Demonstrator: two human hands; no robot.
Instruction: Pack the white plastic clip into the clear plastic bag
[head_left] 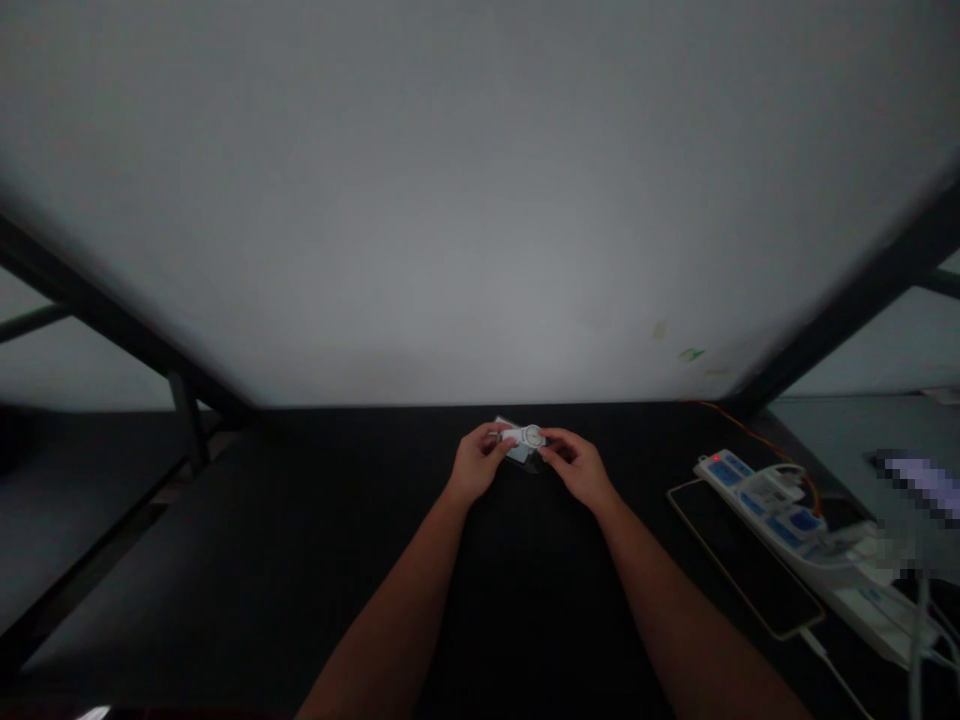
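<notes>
In the middle of the black table, I hold a small white watch (pixel 533 436) with a round dial between my two hands. My left hand (pixel 476 467) is closed, with thumb and fingers pinching the white strap on the left. The fingers of my right hand (pixel 578 468) pinch the watch at the right edge of its dial. Beneath and behind it shows a flat, light, clear-looking packet or case (pixel 517 454), partly hidden by the watch and my fingers. I cannot tell whether either hand touches that flat piece.
On the right, a black-screened phone (pixel 746 555) with a white cable lies beside a white and blue power strip (pixel 780 520) holding plugs. An orange cord (pixel 739 425) runs behind. A pale wall (pixel 480 200) closes the back of the table (pixel 300 560); dark metal bars slope at both sides.
</notes>
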